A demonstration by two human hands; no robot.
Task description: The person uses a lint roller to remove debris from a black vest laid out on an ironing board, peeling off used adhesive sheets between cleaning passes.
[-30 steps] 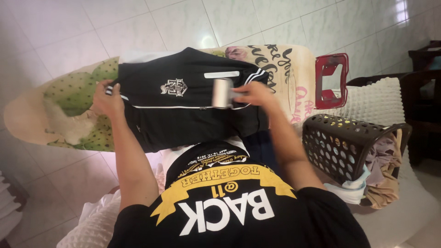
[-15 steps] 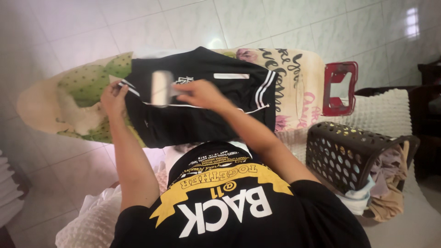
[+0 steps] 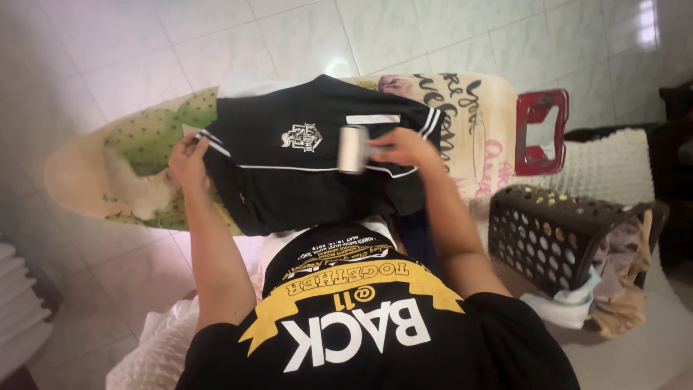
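right hand [image 3: 406,146]: grips lint roller [image 3: 353,149], handle hidden in fist
left hand [image 3: 189,157]: pinches black garment [image 3: 310,162] edge, fingertips blurred
garment: between hands on ironing board [image 3: 137,137]
basket [image 3: 556,231]: right, contents unclear

Ironing board [image 3: 94,173] left end bare, free to pass; right end blocked by red iron rest [image 3: 541,130], laundry basket [image 3: 556,238] just below.

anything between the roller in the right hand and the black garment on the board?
Nothing visible. The right hand holds the lint roller directly over the black garment; whether it touches is unclear. The left hand pins the garment's left edge on the ironing board, clear of the roller.
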